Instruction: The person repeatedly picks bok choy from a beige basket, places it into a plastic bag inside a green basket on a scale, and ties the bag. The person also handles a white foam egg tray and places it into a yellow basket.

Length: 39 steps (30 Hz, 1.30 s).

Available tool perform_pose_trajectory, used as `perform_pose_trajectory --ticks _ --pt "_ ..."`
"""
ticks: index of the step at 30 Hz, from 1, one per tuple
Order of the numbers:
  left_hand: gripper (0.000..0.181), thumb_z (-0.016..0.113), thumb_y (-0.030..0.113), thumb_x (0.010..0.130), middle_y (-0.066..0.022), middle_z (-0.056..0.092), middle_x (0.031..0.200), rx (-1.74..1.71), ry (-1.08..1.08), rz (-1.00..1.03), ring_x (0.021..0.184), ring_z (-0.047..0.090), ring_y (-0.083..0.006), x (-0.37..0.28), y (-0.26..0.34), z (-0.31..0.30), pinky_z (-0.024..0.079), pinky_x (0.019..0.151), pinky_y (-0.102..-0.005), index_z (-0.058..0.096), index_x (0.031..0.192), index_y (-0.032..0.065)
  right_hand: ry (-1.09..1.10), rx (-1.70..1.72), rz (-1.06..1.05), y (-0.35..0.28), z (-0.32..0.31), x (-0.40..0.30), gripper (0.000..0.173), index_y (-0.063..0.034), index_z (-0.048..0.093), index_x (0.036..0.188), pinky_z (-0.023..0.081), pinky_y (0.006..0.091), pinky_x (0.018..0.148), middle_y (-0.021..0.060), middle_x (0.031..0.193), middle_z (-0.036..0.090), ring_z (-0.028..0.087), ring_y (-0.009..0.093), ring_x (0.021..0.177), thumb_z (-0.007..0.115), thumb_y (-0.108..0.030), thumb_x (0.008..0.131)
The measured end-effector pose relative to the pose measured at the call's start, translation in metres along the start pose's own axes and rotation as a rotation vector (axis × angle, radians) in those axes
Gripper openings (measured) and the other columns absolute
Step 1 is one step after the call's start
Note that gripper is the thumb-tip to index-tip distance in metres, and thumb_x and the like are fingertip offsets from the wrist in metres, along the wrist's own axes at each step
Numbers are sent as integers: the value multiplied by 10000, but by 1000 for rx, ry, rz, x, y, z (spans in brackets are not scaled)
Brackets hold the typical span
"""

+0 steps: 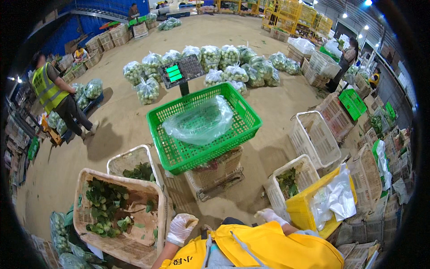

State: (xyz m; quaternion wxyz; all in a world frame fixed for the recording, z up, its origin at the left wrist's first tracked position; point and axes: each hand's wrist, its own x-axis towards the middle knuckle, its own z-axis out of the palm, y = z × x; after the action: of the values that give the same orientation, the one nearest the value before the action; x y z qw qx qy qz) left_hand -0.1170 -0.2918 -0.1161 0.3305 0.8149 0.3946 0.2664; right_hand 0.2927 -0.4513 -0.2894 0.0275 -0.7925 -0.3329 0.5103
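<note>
My left hand (182, 227), in a thin whitish glove, is beside the right rim of a worn plastic crate (120, 181) that holds leafy greens (105, 205). Its fingers are bent and I see nothing in them. My right hand (271, 215), also gloved, is near the small white crate at the right; its fingers are partly hidden by blur and angle, and no held thing shows. In front of me a green plastic basket (208, 153) rests on a digital scale with a lit display (174, 73). A clear plastic bag (201, 121) lies open and loose inside it.
Filled clear bags of green vegetables (210, 57) stand beyond the scale. At right are a white crate with leaves (304, 164), a yellow crate (299, 205) with plastic bags (336, 198), and an empty-looking white crate (315, 138). A person in a reflective vest (48, 87) stands at left by a loaded cart.
</note>
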Motion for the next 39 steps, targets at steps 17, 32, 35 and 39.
perform_pose_trajectory --ticks 17,32,35,39 --pt "213 605 283 793 -125 655 881 23 288 -854 876 598 -314 -248 13 100 469 798 -401 692 811 88 -277 -868 -494 52 -1 77 376 -231 618 1098 467 375 818 116 880 661 628 266 901 640 -390 759" --pt "437 541 404 864 -193 626 767 -125 271 -1537 738 585 -321 -551 2 127 438 695 -435 642 787 -14 -1114 -938 -1393 -232 246 -67 267 -70 591 981 416 400 590 124 823 596 567 266 725 554 -276 816" --pt "438 544 408 862 -200 626 787 -194 278 -1550 745 584 -330 -594 1 93 436 697 -440 640 806 -16 -1460 -985 -1660 -268 355 -142 292 -50 601 973 431 381 604 116 754 561 556 299 733 641 -215 735" --pt "442 547 412 859 -209 627 814 -159 464 -1527 755 581 -341 -671 9 40 434 699 -447 638 830 -19 -1355 -776 -763 -323 430 -307 252 -76 623 1003 472 333 753 93 945 635 591 205 846 606 -218 795"
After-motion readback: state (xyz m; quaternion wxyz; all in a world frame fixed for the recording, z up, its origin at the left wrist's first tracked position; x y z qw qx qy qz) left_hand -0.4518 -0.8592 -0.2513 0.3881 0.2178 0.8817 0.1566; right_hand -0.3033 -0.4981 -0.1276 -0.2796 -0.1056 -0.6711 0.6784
